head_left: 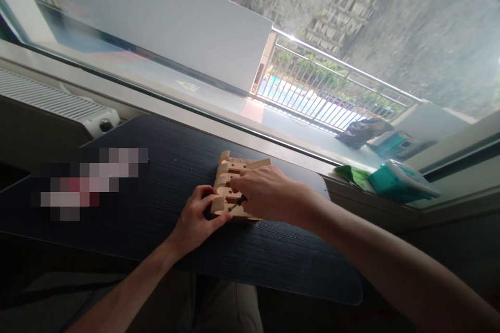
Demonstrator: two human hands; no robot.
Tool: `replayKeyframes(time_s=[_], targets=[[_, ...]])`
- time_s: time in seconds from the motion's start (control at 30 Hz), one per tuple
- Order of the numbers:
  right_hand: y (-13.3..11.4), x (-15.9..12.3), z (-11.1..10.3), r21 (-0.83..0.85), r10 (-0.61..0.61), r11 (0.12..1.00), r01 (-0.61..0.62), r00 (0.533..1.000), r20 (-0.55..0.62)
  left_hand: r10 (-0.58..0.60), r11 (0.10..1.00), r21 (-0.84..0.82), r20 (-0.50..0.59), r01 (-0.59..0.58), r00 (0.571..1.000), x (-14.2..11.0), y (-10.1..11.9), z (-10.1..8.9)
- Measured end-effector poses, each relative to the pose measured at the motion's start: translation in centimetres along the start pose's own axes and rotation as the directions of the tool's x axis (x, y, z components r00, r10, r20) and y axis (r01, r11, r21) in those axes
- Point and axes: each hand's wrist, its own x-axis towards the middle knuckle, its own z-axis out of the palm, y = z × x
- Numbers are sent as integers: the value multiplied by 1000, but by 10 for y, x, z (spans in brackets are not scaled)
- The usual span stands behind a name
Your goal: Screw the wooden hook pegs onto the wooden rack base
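Note:
A pale wooden piece (223, 191) with several parallel slats, rounded left ends and small dark holes lies on the dark table. My left hand (195, 216) grips its near left corner, the thumb along the near edge and the fingers at the rounded end. Above the slats, my right hand (265, 191) is closed around a dark, thin screwdriver (240, 201). The tool slants down to the left, its tip at the nearest slat close to my left thumb. My right hand hides much of the wood's right side.
The dark table (167, 166) has a rounded right end and meets the window sill. A pixelated patch (94, 182) covers things on its left. A white radiator (58, 101) stands behind left. On the sill at right are a teal container (402, 179) and a green cloth-like item (351, 174).

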Motion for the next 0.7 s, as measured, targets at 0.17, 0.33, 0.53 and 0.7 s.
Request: replayKeyframes(time_s=[0.17,0.33,0.53,0.7], targets=[[-5,-2,-2,9,-88,996,88,996,18,-14,1000,3,13,14,1000,0,0,-1],[-12,12,12,-40,-89,995,88,996,-9,-14,999,-30,-5,14,1000,0,1,-2],[-18,22,13,-64,18,998,-18,1000,0,-7,1000,-17,-16,7,1000,0,2,-2],[-12,15,5,-55,66,996,-67,998,-18,-4,1000,-20,-33,3,999,0,4,-1]])
